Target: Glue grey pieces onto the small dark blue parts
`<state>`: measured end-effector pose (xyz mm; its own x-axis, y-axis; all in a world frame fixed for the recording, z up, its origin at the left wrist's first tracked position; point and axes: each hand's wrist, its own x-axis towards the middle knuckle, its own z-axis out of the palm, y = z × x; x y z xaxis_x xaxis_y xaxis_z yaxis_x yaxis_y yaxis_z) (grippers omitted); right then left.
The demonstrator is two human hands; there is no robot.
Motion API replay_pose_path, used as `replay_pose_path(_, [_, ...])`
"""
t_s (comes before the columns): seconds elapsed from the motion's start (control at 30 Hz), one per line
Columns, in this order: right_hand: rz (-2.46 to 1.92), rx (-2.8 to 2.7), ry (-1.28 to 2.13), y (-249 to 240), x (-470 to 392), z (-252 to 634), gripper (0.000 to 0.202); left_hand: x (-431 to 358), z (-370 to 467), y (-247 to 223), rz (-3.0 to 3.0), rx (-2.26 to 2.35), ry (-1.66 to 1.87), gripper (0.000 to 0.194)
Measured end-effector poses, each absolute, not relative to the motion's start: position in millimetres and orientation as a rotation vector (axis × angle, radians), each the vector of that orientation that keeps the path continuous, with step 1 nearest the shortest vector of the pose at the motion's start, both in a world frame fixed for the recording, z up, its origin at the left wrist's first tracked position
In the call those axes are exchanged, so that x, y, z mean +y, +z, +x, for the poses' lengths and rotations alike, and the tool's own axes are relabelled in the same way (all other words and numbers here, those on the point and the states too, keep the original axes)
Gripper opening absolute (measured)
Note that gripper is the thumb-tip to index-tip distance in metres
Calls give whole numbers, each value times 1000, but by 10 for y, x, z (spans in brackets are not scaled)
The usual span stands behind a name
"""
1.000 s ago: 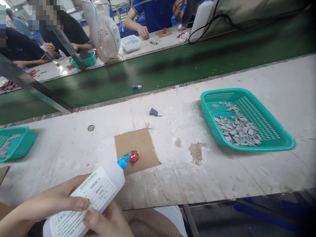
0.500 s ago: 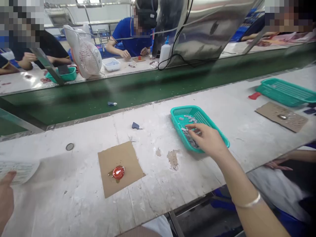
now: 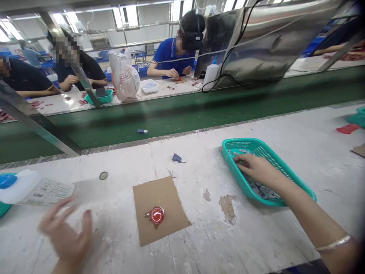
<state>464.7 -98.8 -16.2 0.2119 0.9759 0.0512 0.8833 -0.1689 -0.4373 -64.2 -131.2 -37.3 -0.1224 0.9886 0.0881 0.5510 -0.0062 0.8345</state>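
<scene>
My right hand [image 3: 258, 170] reaches into a green basket [image 3: 300, 189] of small grey pieces [image 3: 264, 190]; its fingers are bent together and their tips are partly hidden, so what they hold cannot be made out. Slightly blurred, my left hand [image 3: 68, 232] is spread over the table at the lower left, holding nothing, beside a white bottle [image 3: 42, 190] with a blue cap that lies on its side. Between my hands, a square of brown cardboard [image 3: 154, 190] carries a round pool of glossy red liquid [image 3: 157, 215].
A dark blue piece [image 3: 177, 158] and a round cap [image 3: 103, 175] lie on the white table [image 3: 199, 243]. A red piece [image 3: 348, 128] is at the right. Beyond the green strip, people sit at another table with a fan [image 3: 127, 80].
My left hand has come further into view, off the bottle, with its fingers spread. My right hand is deeper in the basket. The whole view has shifted left and up.
</scene>
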Motion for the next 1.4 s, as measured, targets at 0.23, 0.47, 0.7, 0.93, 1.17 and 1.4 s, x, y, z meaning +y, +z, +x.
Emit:
replay_pose_path(0.23, [-2146, -1553, 251, -74, -1091, 4619, 10, 390, 288, -196, 2432, 1430, 897, 28])
replay_pose_path(0.47, [-1669, -1671, 86, -79, -1727, 3570, 16, 1332, 533, -404, 2355, 1517, 790, 29])
replay_pose_path(0.7, [-1626, -1935, 140, -613, -2107, 3119, 20, 1321, 386, -386, 1943, 1557, 1034, 16])
replay_pose_path(0.93, [-1675, -1779, 164, -621, -2234, 3148, 14, 259, 304, -143, 711, 1010, 978, 17])
replay_pose_path(1.17, [-1789, -1601, 163, -602, -2284, 3091, 12, -650, 65, -237, 763, 1031, 800, 20])
replay_pose_path(1.4, [-1980, -1427, 163, -609, -2264, 2867, 20, -986, -1, -397, 842, 1033, 904, 24])
